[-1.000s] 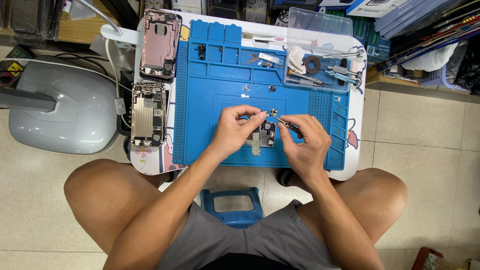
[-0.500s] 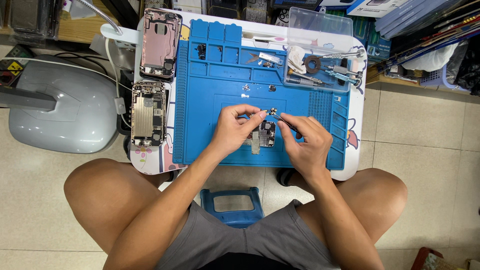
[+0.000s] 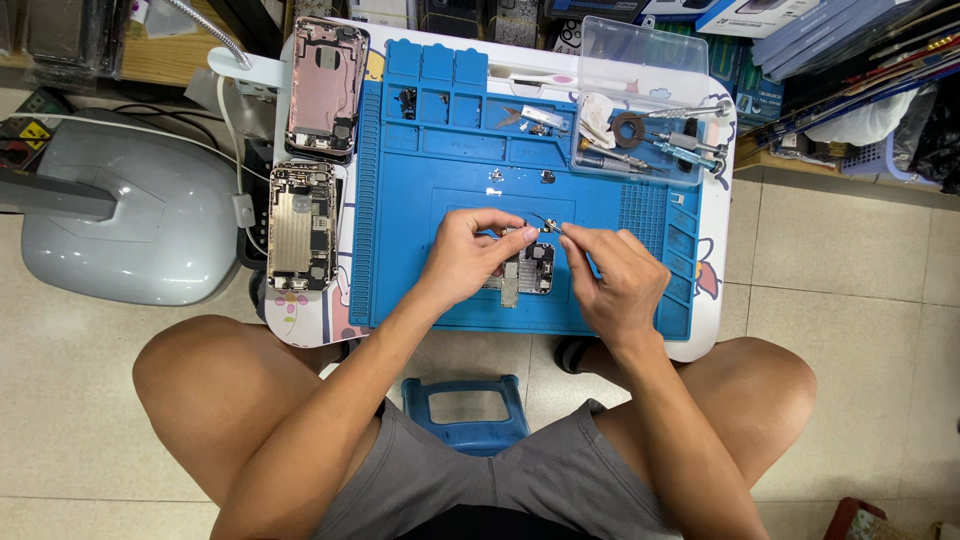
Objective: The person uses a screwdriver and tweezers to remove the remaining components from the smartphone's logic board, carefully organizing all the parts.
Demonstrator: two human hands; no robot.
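Note:
A small phone circuit board [image 3: 527, 273] lies on the blue repair mat [image 3: 620, 215], in its middle. My left hand [image 3: 468, 257] pinches a tiny metal part at the board's top edge with thumb and forefinger. My right hand [image 3: 618, 280] holds thin tweezers [image 3: 548, 222] whose tips meet the same small part just above the board. Both hands are close together over the mat.
Two opened phone housings, a pink one [image 3: 327, 85] and a gold one [image 3: 301, 225], lie left of the mat. A clear tray [image 3: 650, 70] with screwdrivers and a ring sits at back right. Loose screws dot the mat. A blue stool [image 3: 465, 410] is below.
Both hands stay over the board; the fingers and tweezer tips shift only slightly at the small part.

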